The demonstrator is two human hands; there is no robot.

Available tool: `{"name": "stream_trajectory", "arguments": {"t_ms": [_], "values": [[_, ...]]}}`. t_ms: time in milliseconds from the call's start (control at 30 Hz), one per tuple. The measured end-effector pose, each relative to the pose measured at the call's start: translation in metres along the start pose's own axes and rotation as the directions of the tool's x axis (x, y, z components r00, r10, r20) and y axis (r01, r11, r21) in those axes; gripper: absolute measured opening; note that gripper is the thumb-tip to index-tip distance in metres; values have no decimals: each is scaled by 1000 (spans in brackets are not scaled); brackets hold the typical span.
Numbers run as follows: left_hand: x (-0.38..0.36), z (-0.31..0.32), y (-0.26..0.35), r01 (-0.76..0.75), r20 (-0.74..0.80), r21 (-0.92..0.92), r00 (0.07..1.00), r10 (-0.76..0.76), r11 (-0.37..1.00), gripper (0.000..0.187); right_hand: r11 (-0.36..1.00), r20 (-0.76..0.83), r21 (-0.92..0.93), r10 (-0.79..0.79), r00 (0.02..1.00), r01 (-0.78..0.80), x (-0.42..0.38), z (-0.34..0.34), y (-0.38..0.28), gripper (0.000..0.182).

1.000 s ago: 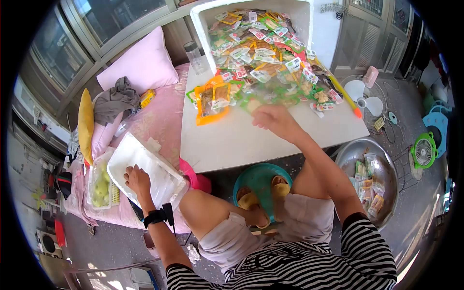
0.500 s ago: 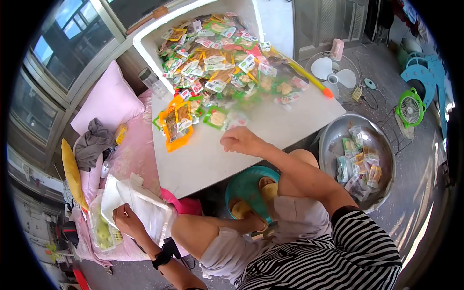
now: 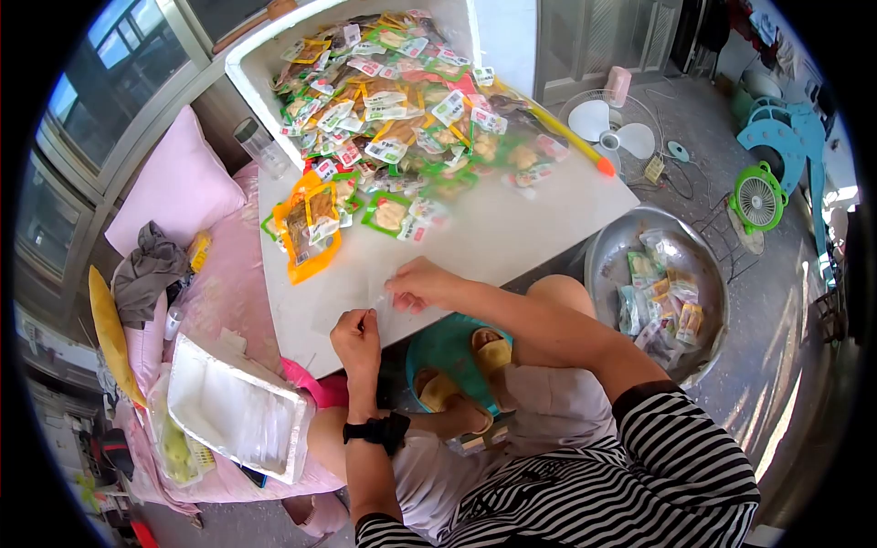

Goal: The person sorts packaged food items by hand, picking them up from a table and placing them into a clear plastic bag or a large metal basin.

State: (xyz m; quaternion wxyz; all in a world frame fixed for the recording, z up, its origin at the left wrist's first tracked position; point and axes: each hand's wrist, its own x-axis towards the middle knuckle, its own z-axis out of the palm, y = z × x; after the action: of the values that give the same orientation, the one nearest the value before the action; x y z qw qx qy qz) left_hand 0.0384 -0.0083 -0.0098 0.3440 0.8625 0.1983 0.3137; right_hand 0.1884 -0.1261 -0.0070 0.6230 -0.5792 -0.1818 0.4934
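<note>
Above the table's near edge, my left hand is closed, pinching what looks like a clear plastic bag. My right hand is just right of it, fingers curled closed at the bag's other side. The bag is thin and hard to see against the white table. Beyond my hands lie an orange packet and a green-edged snack packet. Many more small snack packets spill out of a tipped white foam box.
A shallow foam tray with clear plastic bags sits on the pink bed at left. At right, a metal basin holds several filled bags. A yellow stick lies across the table; a fan stands behind.
My left hand has moved from the foam tray to the table's front edge, bringing a clear plastic bag. My right hand has come slightly nearer and left, meeting it.
</note>
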Motion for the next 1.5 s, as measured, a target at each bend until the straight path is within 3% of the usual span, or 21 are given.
{"name": "stream_trajectory", "arguments": {"t_ms": [100,200,300,400,600,700,800,900,933,1067,1267,1367,1467,1500], "values": [[-1,0,12,-188,-160,194,962,220,963,17,998,-88,2,-55,995,55,9,7,2,20],[-2,0,20,-294,-96,187,944,315,937,22,992,-126,-29,-126,984,123,12,17,0,18],[-6,7,6,-102,48,18,994,101,995,19,981,-115,-41,-191,975,188,12,19,4,20],[-9,11,4,105,165,-211,984,-70,972,16,963,-128,-105,-262,957,250,12,19,10,23],[-13,17,-3,178,217,-319,970,-111,931,9,908,-182,-344,-313,932,238,9,16,14,29],[-12,21,-13,14,135,-219,991,16,976,7,881,-175,-409,-332,927,239,8,16,15,31],[-11,8,4,25,-83,105,996,-16,994,12,842,-144,-500,-314,939,205,0,14,9,29],[-3,-3,11,-228,-244,385,910,336,894,17,780,-150,-586,-369,917,218,2,9,16,28],[-8,-4,16,-157,-152,389,961,232,908,23,753,-166,-619,-403,900,223,4,10,19,28],[-21,9,37,-289,160,416,957,243,862,32,576,-227,-804,-525,820,147,17,15,30,27],[-20,2,29,-302,147,495,953,264,815,26,730,-316,-683,-286,905,-8,9,12,2,31],[-23,3,29,-317,110,451,947,300,835,15,776,-238,-631,-172,956,-18,1,10,-9,31],[-22,5,25,-296,79,461,953,294,837,8,540,-5,-825,-303,953,168,12,2,1,33],[-22,6,18,-278,72,479,958,278,832,6,575,38,-798,-250,967,180,5,2,-5,33]]}}
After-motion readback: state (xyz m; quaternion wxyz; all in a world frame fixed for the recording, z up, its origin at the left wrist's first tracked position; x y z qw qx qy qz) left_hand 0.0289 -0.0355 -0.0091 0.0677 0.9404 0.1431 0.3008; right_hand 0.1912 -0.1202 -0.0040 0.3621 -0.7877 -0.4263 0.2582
